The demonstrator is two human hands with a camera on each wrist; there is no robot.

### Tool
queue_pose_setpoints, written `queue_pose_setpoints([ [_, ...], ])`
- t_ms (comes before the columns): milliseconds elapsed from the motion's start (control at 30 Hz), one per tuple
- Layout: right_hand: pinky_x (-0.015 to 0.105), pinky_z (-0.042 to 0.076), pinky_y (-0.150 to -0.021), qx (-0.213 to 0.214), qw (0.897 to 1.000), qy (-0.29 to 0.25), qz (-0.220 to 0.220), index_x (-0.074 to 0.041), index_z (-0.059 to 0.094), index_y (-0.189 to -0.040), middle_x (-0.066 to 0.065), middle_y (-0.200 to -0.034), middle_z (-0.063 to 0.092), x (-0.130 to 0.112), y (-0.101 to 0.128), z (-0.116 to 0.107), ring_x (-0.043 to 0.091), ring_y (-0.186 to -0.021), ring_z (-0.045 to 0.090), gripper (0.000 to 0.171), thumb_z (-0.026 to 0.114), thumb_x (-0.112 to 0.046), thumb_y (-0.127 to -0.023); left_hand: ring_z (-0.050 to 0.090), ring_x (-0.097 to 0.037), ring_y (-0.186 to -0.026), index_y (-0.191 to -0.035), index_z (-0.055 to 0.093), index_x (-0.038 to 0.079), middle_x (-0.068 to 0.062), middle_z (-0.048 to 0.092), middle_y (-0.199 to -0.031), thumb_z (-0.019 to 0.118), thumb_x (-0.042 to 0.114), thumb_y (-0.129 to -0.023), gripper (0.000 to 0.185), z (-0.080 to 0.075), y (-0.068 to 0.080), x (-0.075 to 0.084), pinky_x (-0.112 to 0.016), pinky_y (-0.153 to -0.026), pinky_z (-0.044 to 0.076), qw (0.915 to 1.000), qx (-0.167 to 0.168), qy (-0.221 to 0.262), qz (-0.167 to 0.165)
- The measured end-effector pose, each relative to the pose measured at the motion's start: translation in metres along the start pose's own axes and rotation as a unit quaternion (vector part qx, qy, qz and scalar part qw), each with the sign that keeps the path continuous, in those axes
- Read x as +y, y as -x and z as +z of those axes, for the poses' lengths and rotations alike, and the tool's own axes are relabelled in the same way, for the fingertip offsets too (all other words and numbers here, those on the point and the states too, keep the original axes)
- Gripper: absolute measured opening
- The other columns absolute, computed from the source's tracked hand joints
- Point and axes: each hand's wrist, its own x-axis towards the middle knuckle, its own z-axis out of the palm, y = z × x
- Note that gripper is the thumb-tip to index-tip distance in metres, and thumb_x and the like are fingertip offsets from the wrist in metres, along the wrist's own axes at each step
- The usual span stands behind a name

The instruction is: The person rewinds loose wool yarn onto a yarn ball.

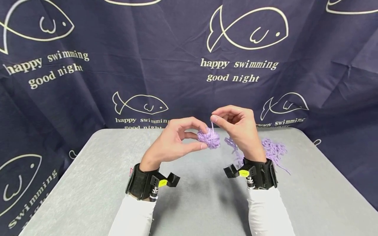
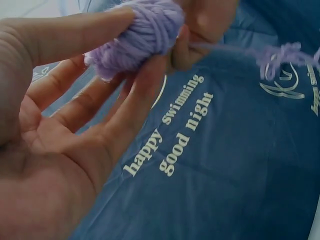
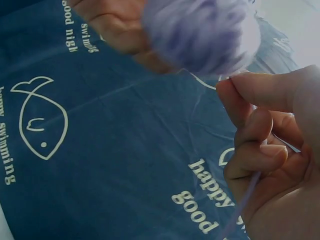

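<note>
From the head view I see my left hand (image 1: 172,141) holding a small ball of lilac yarn (image 1: 209,138) above the grey table (image 1: 88,186), thumb on one side and fingertips on the other. The left wrist view confirms it: the ball (image 2: 137,37) is pinched between the thumb and the long fingers (image 2: 135,105), which are stretched out rather than wrapped round. I judge that this light hold leaves most of the ball's surface free for a strand to pass over.

My right hand (image 1: 239,127) sits at about 2 o'clock from the ball, just beside it. Its thumb and forefinger pinch a single strand (image 1: 211,126) that runs taut down to the ball; the other fingers are curled in toward the palm. In the right wrist view the strand (image 3: 245,200) trails down across the curled fingers (image 3: 260,150), with the ball blurred at 11 o'clock from them.

The loose heap of lilac yarn (image 1: 273,149) lies on the table at 3 o'clock from the ball, partly hidden behind the right wrist; I judge it feeds the strand. Black wrist mounts (image 1: 260,173) sit on both forearms over white sleeves (image 1: 267,209). The dark blue fish-print cloth (image 1: 245,68) hangs behind.
</note>
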Motion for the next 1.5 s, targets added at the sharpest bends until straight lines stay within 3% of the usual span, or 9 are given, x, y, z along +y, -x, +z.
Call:
queue_pose_setpoints([
  [233, 0.022, 0.047, -0.052, -0.036, 0.999, -0.027, 0.025, 0.003, 0.075, -0.095, 0.008, -0.08, 0.073, 0.017, -0.003, 0.009, 0.012, -0.061, 0.059, 0.008, 0.075, 0.005, -0.088, 0.064, -0.023, -0.102, -0.099, 0.061, -0.014, -0.015, 0.065, -0.108, 0.073, -0.023, -0.075, 0.029, 0.001, 0.0, 0.001, -0.044, -0.089, 0.058, 0.9942, 0.078, 0.059, 0.045],
  [433, 0.022, 0.037, -0.046, -0.071, 0.997, 0.005, 0.035, 0.003, 0.074, -0.091, 0.002, -0.071, 0.066, 0.022, -0.002, 0.016, 0.009, -0.054, 0.048, 0.007, 0.076, 0.006, -0.085, 0.065, -0.027, -0.106, -0.094, 0.052, -0.016, -0.02, 0.065, -0.114, 0.069, -0.025, -0.075, 0.027, 0.0, -0.003, 0.003, -0.034, -0.087, 0.059, 0.9769, 0.179, 0.085, 0.08],
  [633, 0.023, 0.037, -0.046, -0.12, 0.992, 0.018, 0.028, 0.0, 0.076, -0.091, 0.01, -0.073, 0.068, 0.017, -0.001, 0.022, 0.011, -0.055, 0.051, 0.006, 0.077, 0.003, -0.086, 0.067, -0.024, -0.103, -0.087, 0.055, 0.001, -0.019, 0.068, -0.112, 0.071, -0.02, -0.078, 0.028, -0.003, -0.004, 0.003, -0.027, -0.081, 0.059, 0.9585, 0.272, 0.063, 0.057],
  [800, 0.023, 0.037, -0.046, -0.137, 0.99, 0.028, 0.027, -0.003, 0.077, -0.091, 0.007, -0.069, 0.065, 0.009, 0.001, 0.025, 0.012, -0.055, 0.05, 0.006, 0.078, 0.0, -0.086, 0.066, -0.022, -0.098, -0.096, 0.056, -0.001, -0.014, 0.069, -0.109, 0.076, -0.015, -0.079, 0.029, -0.006, -0.004, -0.001, -0.024, -0.076, 0.057, 0.9484, 0.316, 0.002, 0.027],
  [967, 0.023, 0.037, -0.045, -0.126, 0.991, 0.037, 0.012, -0.003, 0.077, -0.09, 0.005, -0.069, 0.065, 0.0, 0.003, 0.026, 0.012, -0.054, 0.049, 0.006, 0.078, 0.001, -0.086, 0.066, -0.024, -0.098, -0.117, 0.059, -0.005, -0.014, 0.065, -0.112, 0.076, -0.013, -0.081, 0.041, -0.008, -0.003, -0.003, -0.028, -0.076, 0.06, 0.9555, 0.287, -0.069, 0.004],
  [1100, 0.025, 0.036, -0.045, -0.086, 0.996, 0.032, -0.009, -0.001, 0.076, -0.09, 0.006, -0.069, 0.065, -0.005, 0.004, 0.021, 0.013, -0.053, 0.047, 0.005, 0.077, 0.002, -0.086, 0.069, -0.022, -0.096, -0.114, 0.067, -0.002, -0.012, 0.067, -0.112, 0.076, -0.011, -0.081, 0.035, -0.008, -0.002, -0.005, -0.03, -0.075, 0.06, 0.9647, 0.242, -0.101, -0.021],
  [1367, 0.023, 0.037, -0.047, -0.002, 1.0, 0.007, -0.015, 0.002, 0.075, -0.092, 0.008, -0.075, 0.069, -0.009, 0.003, 0.008, 0.013, -0.056, 0.048, 0.007, 0.079, -0.002, -0.087, 0.07, -0.019, -0.09, -0.107, 0.07, 0.002, -0.008, 0.068, -0.104, 0.079, -0.007, -0.079, 0.031, -0.006, -0.001, -0.003, -0.036, -0.082, 0.06, 0.9828, 0.125, -0.101, -0.092],
  [1500, 0.021, 0.037, -0.05, 0.025, 1.0, 0.003, -0.015, 0.001, 0.076, -0.092, 0.007, -0.076, 0.069, -0.008, 0.001, 0.003, 0.013, -0.059, 0.048, 0.008, 0.08, -0.004, -0.086, 0.07, -0.02, -0.09, -0.107, 0.07, 0.004, -0.006, 0.07, -0.1, 0.081, -0.005, -0.08, 0.03, -0.005, 0.0, -0.001, -0.037, -0.081, 0.061, 0.9914, 0.05, -0.078, -0.093],
])
